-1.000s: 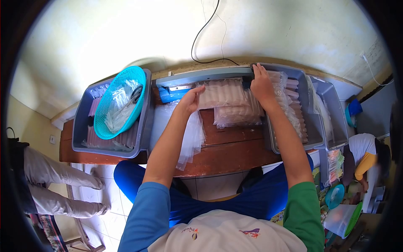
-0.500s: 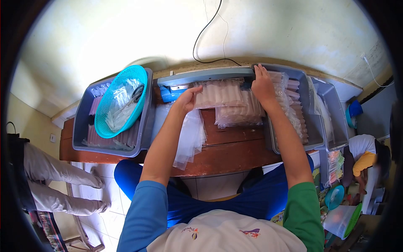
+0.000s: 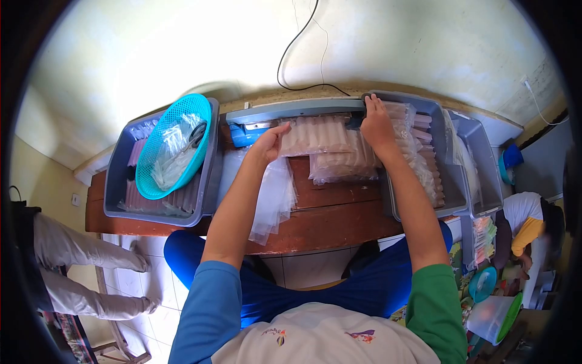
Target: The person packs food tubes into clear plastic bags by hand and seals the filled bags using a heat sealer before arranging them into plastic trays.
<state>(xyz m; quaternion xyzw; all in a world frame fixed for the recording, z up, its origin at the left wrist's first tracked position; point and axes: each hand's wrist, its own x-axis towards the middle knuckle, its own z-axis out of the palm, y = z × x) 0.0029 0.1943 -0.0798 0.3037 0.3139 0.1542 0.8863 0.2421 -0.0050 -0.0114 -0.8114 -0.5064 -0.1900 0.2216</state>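
My left hand grips the left edge of a clear plastic bag packed with a row of pale pinkish sticks. The bag's far edge reaches under the long grey arm of a blue bag sealer. At the arm's right end, my right hand is closed over the black tip, its fingers pointing away from me. Another filled bag lies just in front, partly under the first one. Flat clear bags are fanned out on the table by my left forearm.
On the left, a grey tub of sticks carries a turquoise basket with plastic bags and scissors. More grey tubs stand right, one with filled bags. A person bends at far right; another person's legs show left.
Both hands stay almost where they were, on the bag and the sealer arm. The view shifts very slightly. At far left, the other person's legs move a little.
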